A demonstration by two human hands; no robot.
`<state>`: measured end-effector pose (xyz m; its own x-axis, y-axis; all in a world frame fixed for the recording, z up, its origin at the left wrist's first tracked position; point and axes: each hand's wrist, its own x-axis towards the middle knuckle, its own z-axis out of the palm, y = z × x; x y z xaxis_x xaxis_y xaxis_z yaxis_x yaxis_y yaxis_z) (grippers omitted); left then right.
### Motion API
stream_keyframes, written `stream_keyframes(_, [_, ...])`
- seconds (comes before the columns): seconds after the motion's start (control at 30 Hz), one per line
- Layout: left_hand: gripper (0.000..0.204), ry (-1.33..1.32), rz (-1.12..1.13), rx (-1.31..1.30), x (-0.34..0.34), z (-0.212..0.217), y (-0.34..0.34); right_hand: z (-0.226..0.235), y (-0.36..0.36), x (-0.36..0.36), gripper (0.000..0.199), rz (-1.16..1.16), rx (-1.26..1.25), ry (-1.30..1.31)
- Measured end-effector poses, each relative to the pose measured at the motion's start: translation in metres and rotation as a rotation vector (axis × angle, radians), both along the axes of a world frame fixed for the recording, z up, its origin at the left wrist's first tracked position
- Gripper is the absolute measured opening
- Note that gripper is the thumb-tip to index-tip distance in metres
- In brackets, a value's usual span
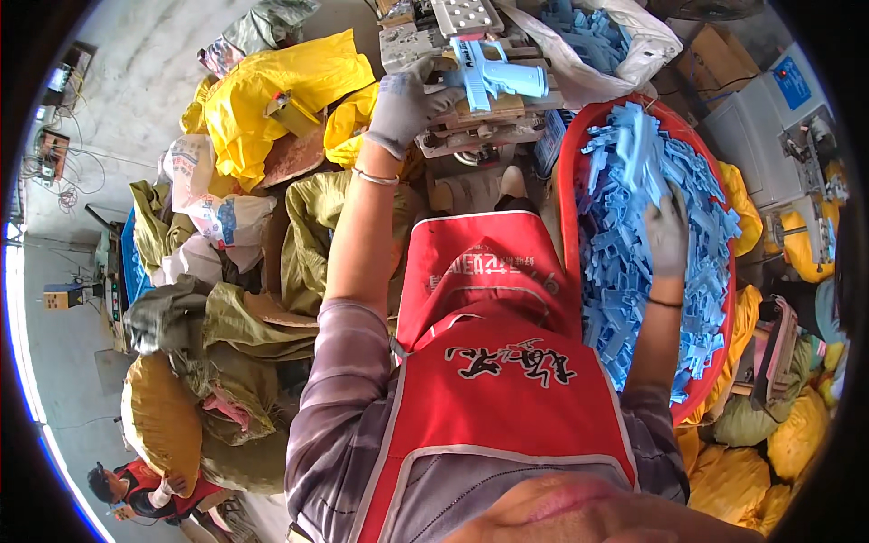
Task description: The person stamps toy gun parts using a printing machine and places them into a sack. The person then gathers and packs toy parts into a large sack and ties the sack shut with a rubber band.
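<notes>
**Blue plastic, one piece up, the next being picked**

Blue plastic everywhere here. Off beyond the left hand, yellow sacks (272, 86) and olive bags (244, 321) lie piled on the floor. Now the left hand (405, 101), gloved in grey: its grip is closed around the rear of a pale blue toy pistol (493, 74), holding it on the metal fixture (471, 118) straight ahead, on the cluttered table. Below that grip, the red apron (493, 362) fills the middle.

Over to the right hand (668, 237), also gloved. It is down in the red basin (568, 181), fingers half curled and pressed into the heap of blue parts (625, 208); whether that grip has actually closed on one piece, I cannot tell. Past it stands a grey machine (769, 136).

My read: the assembly step is in hand, the pistol being seated while the other hand fetches. The next move calls for singling out one part from the tangle and bringing it across cleanly.
</notes>
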<state>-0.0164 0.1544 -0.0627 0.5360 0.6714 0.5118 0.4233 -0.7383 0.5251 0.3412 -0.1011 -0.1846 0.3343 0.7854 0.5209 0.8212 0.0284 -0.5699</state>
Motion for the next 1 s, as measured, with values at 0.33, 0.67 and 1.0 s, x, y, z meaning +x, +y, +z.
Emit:
stream_keyframes(0.33, [0.035, -0.194, 0.416, 0.03, -0.09, -0.045, -0.051, 0.101, 0.169, -0.1, 0.035, 0.606, -0.179, 0.96])
stream_keyframes(0.67, [0.04, -0.351, 0.485, 0.003, -0.129, -0.071, -0.08, 0.121, 0.192, -0.098, 0.049, 0.321, -0.483, -0.195])
stream_keyframes(1.0, [0.036, -0.129, 0.95, -0.053, -0.212, -0.174, -0.101, 0.033, 0.056, -0.012, 0.038, 0.037, -0.433, 0.457])
